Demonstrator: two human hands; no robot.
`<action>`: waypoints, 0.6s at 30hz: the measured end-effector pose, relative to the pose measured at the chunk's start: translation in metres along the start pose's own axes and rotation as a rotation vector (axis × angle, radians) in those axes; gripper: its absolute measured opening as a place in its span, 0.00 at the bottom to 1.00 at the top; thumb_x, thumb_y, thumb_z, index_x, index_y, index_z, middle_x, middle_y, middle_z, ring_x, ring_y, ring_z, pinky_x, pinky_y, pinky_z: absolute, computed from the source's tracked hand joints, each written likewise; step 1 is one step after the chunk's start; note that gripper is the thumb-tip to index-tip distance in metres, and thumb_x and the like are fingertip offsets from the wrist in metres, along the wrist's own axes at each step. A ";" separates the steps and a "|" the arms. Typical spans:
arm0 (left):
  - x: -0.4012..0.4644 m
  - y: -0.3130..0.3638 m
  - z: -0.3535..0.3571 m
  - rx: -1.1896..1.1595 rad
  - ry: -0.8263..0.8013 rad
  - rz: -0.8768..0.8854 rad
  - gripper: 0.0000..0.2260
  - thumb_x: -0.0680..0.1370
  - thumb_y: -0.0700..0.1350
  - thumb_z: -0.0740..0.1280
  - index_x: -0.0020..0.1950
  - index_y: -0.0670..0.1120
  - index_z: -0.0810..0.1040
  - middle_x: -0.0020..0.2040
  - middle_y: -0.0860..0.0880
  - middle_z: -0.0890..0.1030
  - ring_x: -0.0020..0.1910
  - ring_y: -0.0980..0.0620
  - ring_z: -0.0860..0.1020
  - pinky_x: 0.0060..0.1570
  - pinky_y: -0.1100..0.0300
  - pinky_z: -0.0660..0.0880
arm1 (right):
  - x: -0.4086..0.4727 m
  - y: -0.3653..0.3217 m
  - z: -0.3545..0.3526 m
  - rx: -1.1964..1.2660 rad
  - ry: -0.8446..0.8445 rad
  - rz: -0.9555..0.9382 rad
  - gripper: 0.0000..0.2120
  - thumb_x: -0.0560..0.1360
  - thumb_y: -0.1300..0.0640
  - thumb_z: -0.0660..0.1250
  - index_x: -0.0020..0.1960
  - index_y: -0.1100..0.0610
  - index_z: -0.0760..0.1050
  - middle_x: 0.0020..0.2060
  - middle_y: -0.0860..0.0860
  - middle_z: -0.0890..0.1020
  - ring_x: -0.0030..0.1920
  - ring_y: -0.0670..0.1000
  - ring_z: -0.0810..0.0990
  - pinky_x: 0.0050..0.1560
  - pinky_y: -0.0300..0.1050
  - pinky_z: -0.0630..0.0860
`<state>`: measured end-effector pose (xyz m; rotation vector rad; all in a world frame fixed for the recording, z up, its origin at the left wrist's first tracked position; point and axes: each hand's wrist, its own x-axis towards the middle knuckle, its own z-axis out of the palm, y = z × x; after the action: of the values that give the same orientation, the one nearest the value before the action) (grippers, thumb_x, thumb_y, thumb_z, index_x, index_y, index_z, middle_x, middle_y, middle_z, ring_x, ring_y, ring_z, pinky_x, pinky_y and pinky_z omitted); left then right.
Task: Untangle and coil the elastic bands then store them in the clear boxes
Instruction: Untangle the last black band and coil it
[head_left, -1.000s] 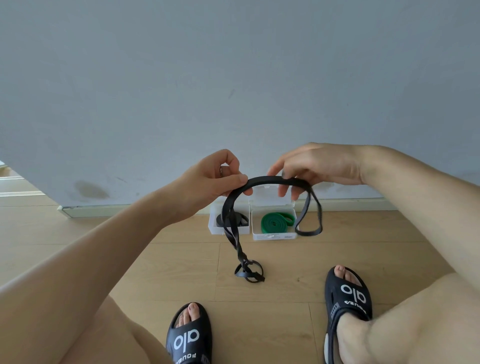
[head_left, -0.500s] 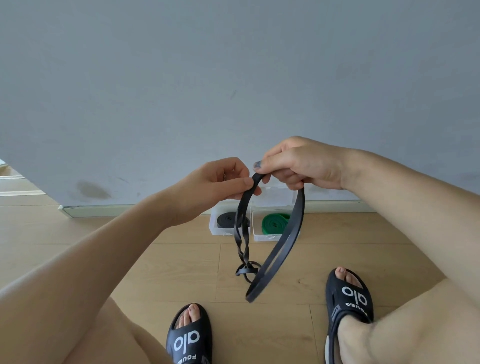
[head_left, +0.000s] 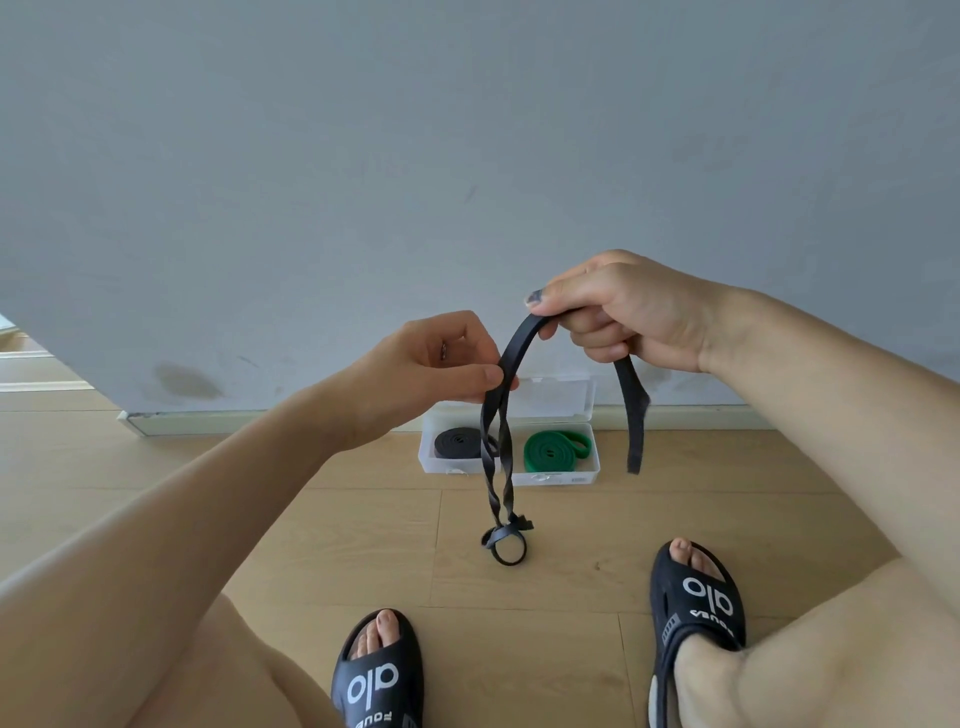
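Grey wall over pale wood plank floor. Clear plastic boxes at the skirting hold one coiled black band and one coiled green band. Right hand grips the long black elastic band at its arch; left hand pinches it lower, probably so the twisted tail hangs free to unwind.

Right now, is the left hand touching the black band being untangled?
Touching. The head view shows the left hand pinching the black band between thumb and fingers.
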<state>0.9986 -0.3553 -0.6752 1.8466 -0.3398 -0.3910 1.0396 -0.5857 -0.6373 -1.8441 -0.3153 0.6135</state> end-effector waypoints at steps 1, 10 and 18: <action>0.000 0.000 0.000 -0.025 0.014 -0.003 0.04 0.81 0.33 0.67 0.48 0.40 0.76 0.49 0.43 0.87 0.57 0.47 0.85 0.55 0.58 0.80 | 0.000 0.000 0.000 0.005 0.010 -0.002 0.12 0.81 0.56 0.66 0.43 0.63 0.77 0.26 0.47 0.55 0.27 0.48 0.52 0.28 0.41 0.54; 0.003 -0.003 -0.004 -0.188 -0.026 -0.031 0.09 0.80 0.30 0.65 0.46 0.42 0.79 0.53 0.40 0.86 0.57 0.45 0.84 0.55 0.59 0.78 | 0.000 0.003 -0.002 0.062 0.087 -0.008 0.12 0.80 0.56 0.67 0.40 0.61 0.77 0.26 0.48 0.58 0.26 0.48 0.55 0.30 0.43 0.56; 0.009 -0.005 -0.006 -0.109 0.038 -0.045 0.08 0.79 0.30 0.67 0.47 0.42 0.80 0.50 0.41 0.87 0.55 0.43 0.84 0.59 0.54 0.77 | 0.005 0.014 -0.005 -0.113 0.082 0.013 0.09 0.82 0.59 0.64 0.49 0.57 0.82 0.40 0.52 0.85 0.34 0.50 0.77 0.40 0.41 0.75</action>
<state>1.0095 -0.3527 -0.6796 1.7550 -0.2463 -0.3972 1.0458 -0.5923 -0.6500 -1.9757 -0.2892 0.5368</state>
